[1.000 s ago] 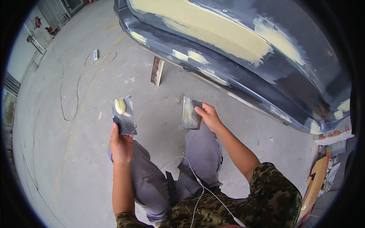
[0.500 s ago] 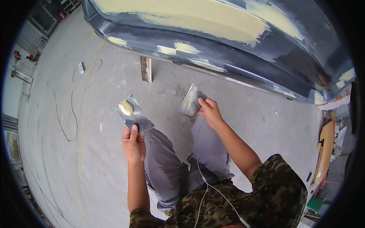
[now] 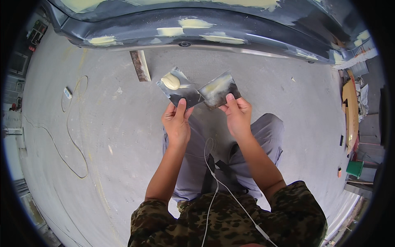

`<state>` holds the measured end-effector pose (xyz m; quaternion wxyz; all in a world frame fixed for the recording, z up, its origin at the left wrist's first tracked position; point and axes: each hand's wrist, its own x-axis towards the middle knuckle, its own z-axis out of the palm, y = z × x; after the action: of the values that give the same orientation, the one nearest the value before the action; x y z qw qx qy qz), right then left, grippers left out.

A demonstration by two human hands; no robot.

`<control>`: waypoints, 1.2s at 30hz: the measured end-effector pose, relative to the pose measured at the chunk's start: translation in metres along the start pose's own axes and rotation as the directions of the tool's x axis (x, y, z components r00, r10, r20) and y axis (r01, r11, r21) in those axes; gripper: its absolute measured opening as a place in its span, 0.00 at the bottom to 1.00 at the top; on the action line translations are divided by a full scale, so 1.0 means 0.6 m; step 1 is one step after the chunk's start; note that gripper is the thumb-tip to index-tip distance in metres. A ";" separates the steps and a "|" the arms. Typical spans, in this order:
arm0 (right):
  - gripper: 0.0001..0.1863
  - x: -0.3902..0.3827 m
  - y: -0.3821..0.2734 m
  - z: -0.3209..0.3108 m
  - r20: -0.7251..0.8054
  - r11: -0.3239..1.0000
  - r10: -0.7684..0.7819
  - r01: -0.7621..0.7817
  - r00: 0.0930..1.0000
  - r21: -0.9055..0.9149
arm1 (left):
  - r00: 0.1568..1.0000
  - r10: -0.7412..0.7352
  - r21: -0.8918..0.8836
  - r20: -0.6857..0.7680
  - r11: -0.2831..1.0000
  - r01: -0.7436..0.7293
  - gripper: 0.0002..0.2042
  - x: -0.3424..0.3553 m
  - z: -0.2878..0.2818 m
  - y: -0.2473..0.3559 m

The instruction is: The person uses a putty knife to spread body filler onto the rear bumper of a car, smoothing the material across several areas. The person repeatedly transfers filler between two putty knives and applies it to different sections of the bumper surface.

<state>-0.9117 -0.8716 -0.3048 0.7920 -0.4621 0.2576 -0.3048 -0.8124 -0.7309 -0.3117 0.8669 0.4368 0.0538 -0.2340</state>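
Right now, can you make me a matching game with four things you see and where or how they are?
1. Cream blob
2. Right hand
3. Yellowish cord
4. Car

A. Lies on the floor, at the left
B. Dark, with cream patches
C. Sits on the left plate
D. Holds the right plate

Pairs: 1-C, 2-D, 3-A, 4-B

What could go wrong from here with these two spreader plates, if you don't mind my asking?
The cream putty dollop sits near the far edge of the left spreader plate, so tilting might slide it onto the floor. The right spreader plate is close beside it, perhaps touching; a knock could loosen the left grip. The loose white cord might snag.
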 end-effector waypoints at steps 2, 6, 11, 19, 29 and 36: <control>0.12 -0.021 -0.015 0.011 -0.065 0.995 -0.008 0.001 0.998 -0.104 | 0.998 -0.034 0.042 0.050 0.999 0.032 0.09 -0.002 0.014 0.005; 0.10 -0.049 -0.044 -0.015 0.009 0.888 -0.207 0.192 0.978 -0.418 | 0.986 -0.115 0.104 0.120 0.989 0.103 0.08 -0.004 0.048 -0.013; 0.13 -0.072 -0.035 -0.099 0.216 0.482 -0.245 0.312 0.945 -0.819 | 0.971 -0.143 0.134 0.191 0.984 0.119 0.07 0.012 0.067 -0.056; 0.11 -0.124 -0.141 -0.203 -0.303 0.964 -0.061 -0.023 0.951 -0.264 | 0.889 -0.307 0.246 0.340 0.941 0.231 0.07 -0.042 0.100 -0.057; 0.07 -0.207 -0.233 -0.149 -0.314 0.653 -0.394 0.023 0.864 -0.757 | 0.871 -0.213 0.363 0.442 0.931 0.044 0.07 -0.137 0.157 -0.070; 0.08 -0.183 -0.130 -0.167 0.078 -0.182 -0.404 0.003 0.912 -0.983 | 0.931 -0.095 0.345 0.354 0.938 -0.036 0.07 -0.174 0.167 -0.109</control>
<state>-1.0746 -0.8801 -0.2656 0.0644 -0.8854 0.4204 -0.1876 -0.9453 -0.8053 -0.2670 0.7678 0.5301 -0.1434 -0.3300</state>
